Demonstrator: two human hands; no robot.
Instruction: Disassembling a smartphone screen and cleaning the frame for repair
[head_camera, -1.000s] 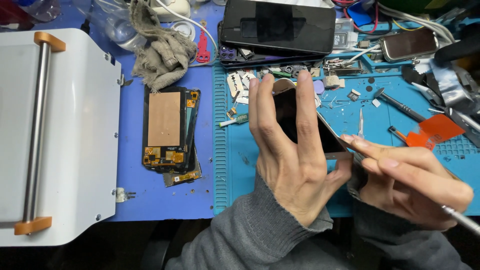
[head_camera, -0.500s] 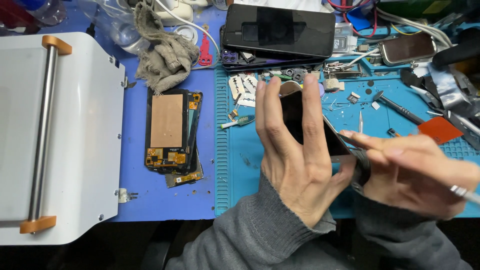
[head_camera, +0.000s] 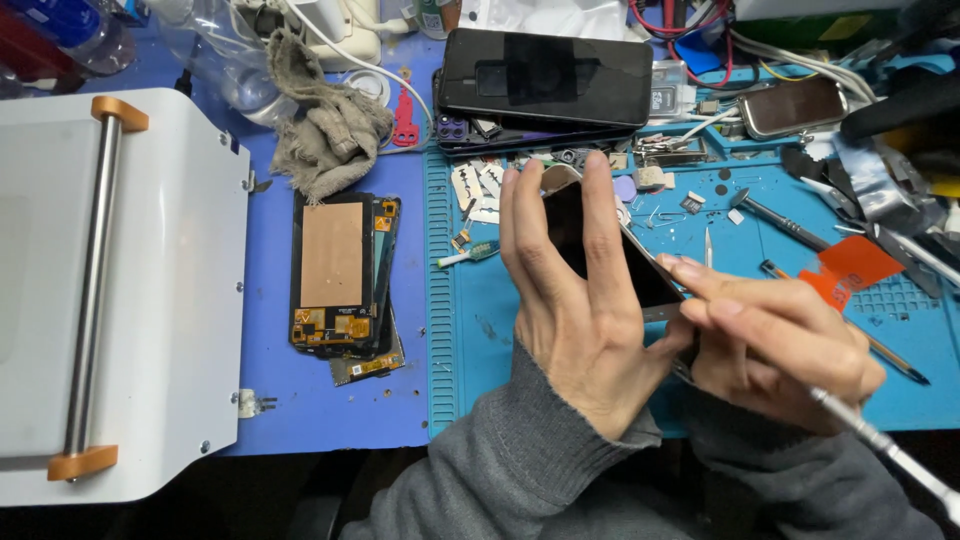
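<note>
Barely shifted since the earlier frame, my left hand (head_camera: 585, 310) grips the dark phone (head_camera: 600, 245) above the teal mat (head_camera: 800, 330), its long axis running toward my right hand (head_camera: 770, 345), which pinches a metal tool (head_camera: 880, 440).

My left hand (head_camera: 585, 320) holds the dark flat phone (head_camera: 600, 245) over the ribbed teal work mat (head_camera: 470, 330); my right hand (head_camera: 775, 345), just right, probably touches its edge with a thin metal tool (head_camera: 885, 450).

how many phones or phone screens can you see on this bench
4: one held in the left hand; a dark phone top centre; a small phone top right; an opened screen assembly on the blue mat. More may be stacked beneath.
</note>
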